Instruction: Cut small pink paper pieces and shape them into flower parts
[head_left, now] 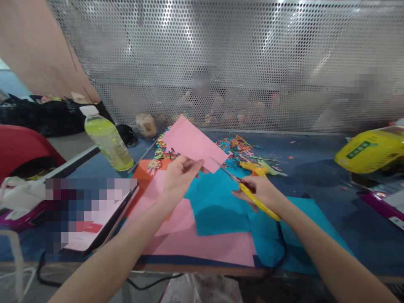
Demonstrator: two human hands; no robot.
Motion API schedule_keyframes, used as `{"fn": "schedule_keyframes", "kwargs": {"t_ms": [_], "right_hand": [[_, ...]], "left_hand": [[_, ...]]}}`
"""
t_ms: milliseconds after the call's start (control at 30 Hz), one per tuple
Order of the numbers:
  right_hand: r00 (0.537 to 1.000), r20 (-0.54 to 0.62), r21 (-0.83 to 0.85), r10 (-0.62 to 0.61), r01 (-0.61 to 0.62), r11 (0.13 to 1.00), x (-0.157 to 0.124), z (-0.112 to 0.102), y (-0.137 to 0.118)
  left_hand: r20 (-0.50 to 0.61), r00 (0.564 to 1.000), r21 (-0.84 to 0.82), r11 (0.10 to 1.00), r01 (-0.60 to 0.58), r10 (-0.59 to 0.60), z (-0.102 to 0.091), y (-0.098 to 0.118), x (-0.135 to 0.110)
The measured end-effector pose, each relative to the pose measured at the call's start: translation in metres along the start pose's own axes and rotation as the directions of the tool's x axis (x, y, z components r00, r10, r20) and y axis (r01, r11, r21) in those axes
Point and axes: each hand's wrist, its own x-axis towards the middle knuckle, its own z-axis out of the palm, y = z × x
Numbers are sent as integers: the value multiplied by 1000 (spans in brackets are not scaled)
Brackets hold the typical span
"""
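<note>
My left hand [178,174] pinches a pink rectangular sheet [194,141] by its lower edge and holds it tilted above the table. In my right hand [265,191] is a pair of scissors [259,204] with yellow handles. The blades point up and left and lie across the right end of the pink sheet; whether they are cutting into it I cannot tell. Below both hands lie blue sheets [221,214], a larger pink sheet [202,246] and an orange sheet [142,181]. Just beyond my right hand rests a yellow glue gun [252,167].
Colourful scraps [238,145] and a small rosette [154,166] lie behind the sheets. Left stand a green drink bottle [109,141], a jar [146,125] and a blurred screen device [91,235]. A yellow pack [368,151] sits right. A perforated metal panel [227,50] closes the back.
</note>
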Motion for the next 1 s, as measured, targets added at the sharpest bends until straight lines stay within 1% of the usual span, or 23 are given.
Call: {"fn": "schedule_keyframes", "kwargs": {"t_ms": [100,167,233,400,467,567,700,767,867,933,1000], "right_hand": [[997,55,91,61,-66,994,0,1,2],[993,78,115,83,-92,989,0,2,3],[995,68,88,76,-82,993,2,2,3],[999,-36,-86,-22,18,996,3,3,2],[997,-54,-127,-47,40,991,3,2,0],[997,-55,-148,-56,47,988,2,-1,-3],[998,-56,-136,-37,29,990,1,-3,-6],[998,-47,-133,-31,25,991,1,-3,-6],[999,-39,-138,-32,26,990,2,-2,-5],[998,-48,-132,-41,34,991,3,-1,-3],[996,-67,-102,-52,45,994,4,0,0]], "left_hand": [[0,1000,-5,1000,-4,4,0,0,0],[1,1000,-11,1000,-2,2,0,0,0],[-1,1000,-5,1000,10,-10,1,1,0],[38,999,30,999,28,-29,3,1,-1],[48,998,22,999,30,-31,3,1,-1],[49,998,-2,999,45,-45,4,2,-2],[51,996,-29,997,76,-74,3,1,-1],[18,996,-91,992,85,-83,0,-1,2],[-59,995,-239,969,67,-83,-7,-4,10],[-54,994,-333,940,72,-95,-12,-5,14],[-30,988,-409,904,125,-150,-15,-5,17]]}}
